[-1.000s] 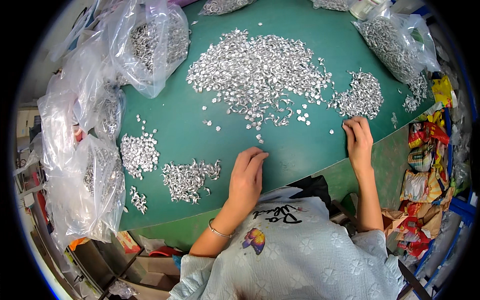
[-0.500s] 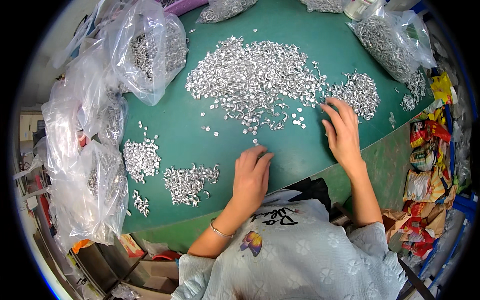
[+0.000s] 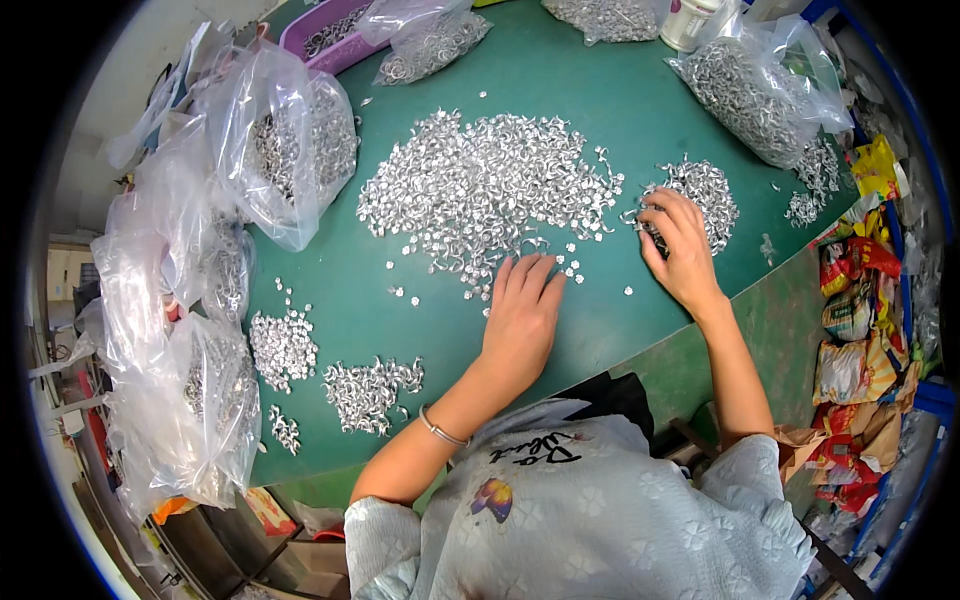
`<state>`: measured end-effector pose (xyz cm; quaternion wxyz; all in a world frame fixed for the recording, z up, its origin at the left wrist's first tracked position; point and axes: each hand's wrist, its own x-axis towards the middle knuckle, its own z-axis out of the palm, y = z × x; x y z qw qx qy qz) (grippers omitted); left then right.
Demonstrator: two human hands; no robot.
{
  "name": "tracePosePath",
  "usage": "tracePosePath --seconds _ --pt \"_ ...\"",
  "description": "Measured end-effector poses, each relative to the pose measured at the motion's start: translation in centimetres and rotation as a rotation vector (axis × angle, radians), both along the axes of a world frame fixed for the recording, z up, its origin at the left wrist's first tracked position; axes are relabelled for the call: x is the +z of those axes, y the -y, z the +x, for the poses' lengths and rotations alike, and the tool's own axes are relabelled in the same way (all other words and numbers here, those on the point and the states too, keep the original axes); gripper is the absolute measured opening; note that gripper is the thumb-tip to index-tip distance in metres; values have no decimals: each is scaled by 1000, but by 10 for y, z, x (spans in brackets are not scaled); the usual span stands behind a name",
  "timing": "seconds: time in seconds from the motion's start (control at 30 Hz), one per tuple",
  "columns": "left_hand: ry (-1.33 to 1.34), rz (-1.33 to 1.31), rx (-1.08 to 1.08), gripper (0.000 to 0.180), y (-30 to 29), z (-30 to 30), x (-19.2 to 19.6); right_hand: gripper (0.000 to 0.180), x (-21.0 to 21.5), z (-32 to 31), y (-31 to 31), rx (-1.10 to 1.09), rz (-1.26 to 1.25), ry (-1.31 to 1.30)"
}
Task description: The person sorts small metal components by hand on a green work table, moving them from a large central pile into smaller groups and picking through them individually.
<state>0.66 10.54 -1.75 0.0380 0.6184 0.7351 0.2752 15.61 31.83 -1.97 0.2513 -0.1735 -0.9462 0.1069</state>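
Observation:
A large heap of small silvery metal pieces, many of them curved like hooks, spreads over the middle of the green table. At the heap's near edge my left hand lies with its fingers stretched forward over the pieces. To the right, my right hand reaches the left side of a smaller pile of curved pieces. Its fingers are bent and the thumb stands apart from them. Whatever lies under the fingertips of either hand is hidden. A few flower-shaped pieces are scattered just right of my left hand.
Toward the left lie a pile of flower-shaped pieces and a pile of curved ones. Clear plastic bags of metal pieces crowd the left edge. Another full bag stands far right; a purple bin is at the back.
My left hand has moved forward and right to the heap's near edge. My right hand has shifted slightly toward the small right pile. The whole view has tilted a little, showing more of the bin.

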Motion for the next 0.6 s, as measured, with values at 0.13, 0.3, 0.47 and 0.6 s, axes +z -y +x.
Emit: tracePosePath --seconds 0.13,0.3,0.47,0.6 --pt "-3 26 -8 36 -19 10 2 31 10 -13 5 30 44 -3" --pt "-34 6 -36 34 -35 12 -5 23 -3 -16 -6 33 6 8" --pt "17 22 -14 30 -30 6 -9 21 -6 -7 -21 76 18 -59" --pt "30 46 15 29 -26 3 -10 23 -5 0 -32 63 12 -90"
